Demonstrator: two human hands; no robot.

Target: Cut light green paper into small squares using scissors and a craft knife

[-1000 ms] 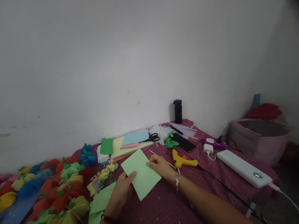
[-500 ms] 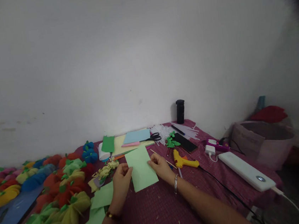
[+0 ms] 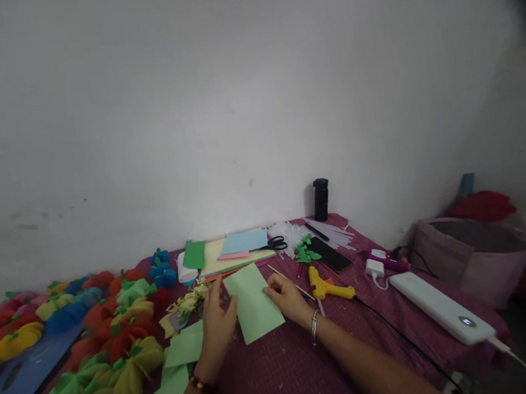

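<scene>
I see the right hand [image 3: 288, 298] with thumb and fingertips pinched closely on the right edge of a light green craft sheet [image 3: 254, 304]. The left hand [image 3: 218, 327] is at the opposite edge, loosely opened, its fingers stretched out and its thumb set apart from them; I can't tell whether that thumb touches the sheet. The sheet is between the two hands, over the middle of the cloth-covered counter [image 3: 263, 379] (whether its lower edge meets the cloth, I can't make out).

Just beside the left wrist I have overlapping light green pieces [image 3: 182, 346], with yellow cuttings [image 3: 189, 302] beyond them. Farther left, puffy pumpkin-shaped pieces [image 3: 122, 334] in red, yellow, green and blue crowd that end. Past the sheet, a light blue sheet [image 3: 244, 241] and a pink strip [image 3: 233, 256] lie by black-handled scissors [image 3: 276, 243].

Near the right hand I get a yellow glue gun [image 3: 322, 286], and a slim wooden stick [image 3: 274, 269] runs behind the fingers. Farther back, a phone [image 3: 331, 255] lies beside green leaf shapes [image 3: 307, 252], and a black flask [image 3: 321, 200] stands upright. Toward my right, a white power bank [image 3: 439, 307] lies near a purple power strip [image 3: 394, 262].
</scene>
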